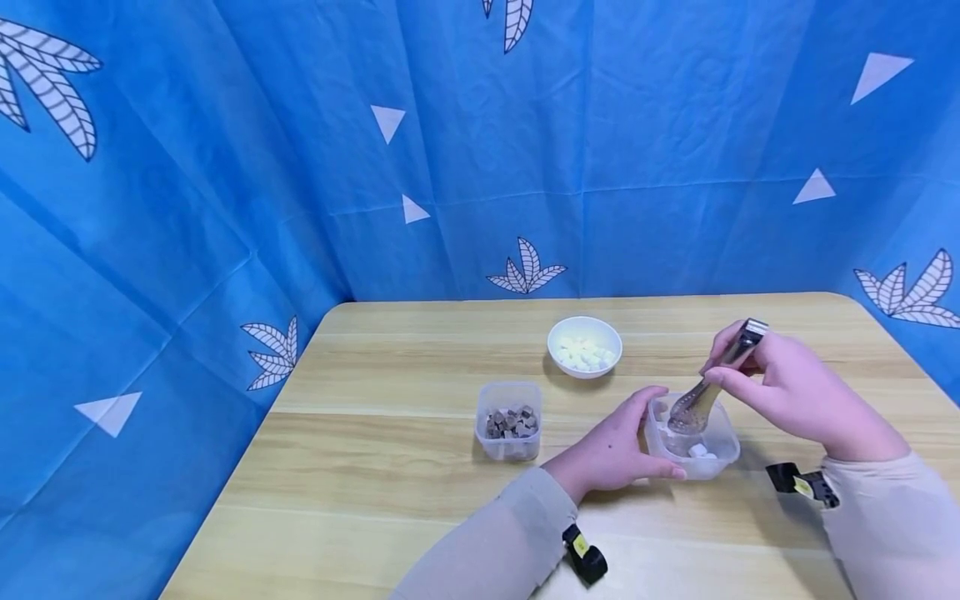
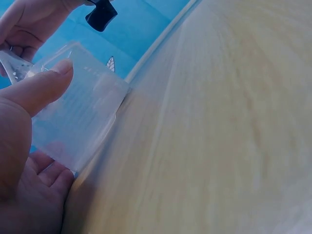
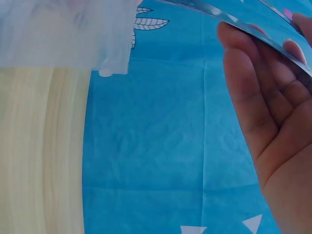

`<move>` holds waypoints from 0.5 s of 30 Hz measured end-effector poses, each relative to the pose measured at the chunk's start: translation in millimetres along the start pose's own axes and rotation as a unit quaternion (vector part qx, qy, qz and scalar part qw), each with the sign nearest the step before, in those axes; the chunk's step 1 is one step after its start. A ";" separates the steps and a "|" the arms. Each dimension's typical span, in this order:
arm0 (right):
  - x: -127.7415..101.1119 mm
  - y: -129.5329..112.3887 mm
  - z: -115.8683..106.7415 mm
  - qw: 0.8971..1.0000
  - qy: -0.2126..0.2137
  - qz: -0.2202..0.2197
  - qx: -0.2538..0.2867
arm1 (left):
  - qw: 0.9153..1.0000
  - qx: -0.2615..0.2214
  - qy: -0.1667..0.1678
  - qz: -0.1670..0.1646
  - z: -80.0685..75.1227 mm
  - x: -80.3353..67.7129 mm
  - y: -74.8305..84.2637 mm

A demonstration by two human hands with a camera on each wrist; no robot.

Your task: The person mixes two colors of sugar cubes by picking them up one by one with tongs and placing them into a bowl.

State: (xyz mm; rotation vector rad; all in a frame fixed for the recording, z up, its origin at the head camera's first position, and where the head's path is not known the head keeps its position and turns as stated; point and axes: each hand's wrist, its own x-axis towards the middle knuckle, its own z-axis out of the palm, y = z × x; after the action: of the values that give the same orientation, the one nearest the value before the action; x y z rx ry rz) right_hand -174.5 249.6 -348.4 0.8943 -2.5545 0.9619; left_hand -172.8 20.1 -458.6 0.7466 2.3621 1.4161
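Note:
A clear plastic tub (image 1: 712,457) stands on the wooden table (image 1: 375,467) with white cubes (image 1: 700,451) lying in its bottom. My left hand (image 1: 615,450) grips the tub's left side, thumb along the rim (image 2: 46,87) and fingers low on the wall; the tub's wall (image 2: 78,117) fills the left wrist view. My right hand (image 1: 787,387) holds metal tongs (image 1: 712,383) by their upper part, and their tips reach down into the tub. In the right wrist view the tongs' arm (image 3: 234,19) crosses above my fingers (image 3: 258,97).
A white bowl (image 1: 585,346) of white cubes stands further back near the table's middle. A second clear tub (image 1: 509,421) with brown cubes sits left of my left hand. Blue patterned cloth (image 1: 225,167) hangs behind and to the left of the table.

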 end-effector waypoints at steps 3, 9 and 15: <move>0.8 -1.3 -2.1 1.000 0.012 0.013 0.025 | 1.000 0.004 0.001 -0.001 -0.8 -0.2 0.8; 3.4 -5.1 -8.9 0.998 0.038 0.028 0.050 | 1.000 0.006 0.003 -0.001 -0.6 0.2 1.4; 20.8 -8.5 -17.1 0.996 0.052 0.041 0.067 | 1.000 -0.007 0.002 0.007 -1.0 -0.2 0.1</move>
State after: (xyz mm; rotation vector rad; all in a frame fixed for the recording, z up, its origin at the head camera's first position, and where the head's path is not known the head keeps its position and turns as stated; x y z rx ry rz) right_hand -184.6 246.5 -322.2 0.7578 -2.4782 1.1848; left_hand -173.1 19.3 -458.0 0.7573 2.3511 1.4403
